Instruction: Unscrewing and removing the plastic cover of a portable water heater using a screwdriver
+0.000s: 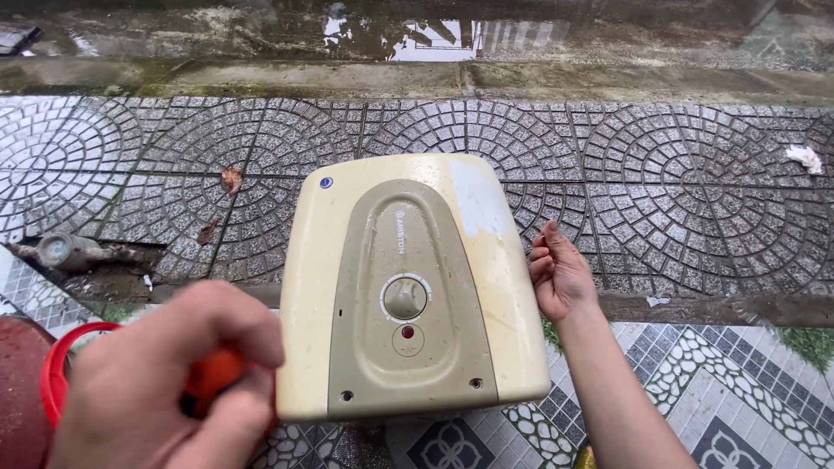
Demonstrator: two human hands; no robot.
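A cream-yellow water heater (pixel 330 278) lies face up on wet patterned paving. Its grey-beige front panel (pixel 382 252) carries a round dial (pixel 405 297) and a small red lamp (pixel 407 332). My right hand (pixel 559 274) rests against the heater's right edge, fingers together and palm toward the casing. Close to the camera at the lower left, my left hand (pixel 165 382) is closed around an orange tool handle (pixel 211 375); the tool's working end is hidden. That hand sits just left of the heater's lower left corner.
A water meter (pixel 61 250) sits in a recess at the left. Part of a red bucket rim (pixel 54 369) shows at the lower left. Dead leaves (pixel 231 179) and a white scrap (pixel 804 157) lie on the paving. A wet gutter (pixel 417 39) runs across the top.
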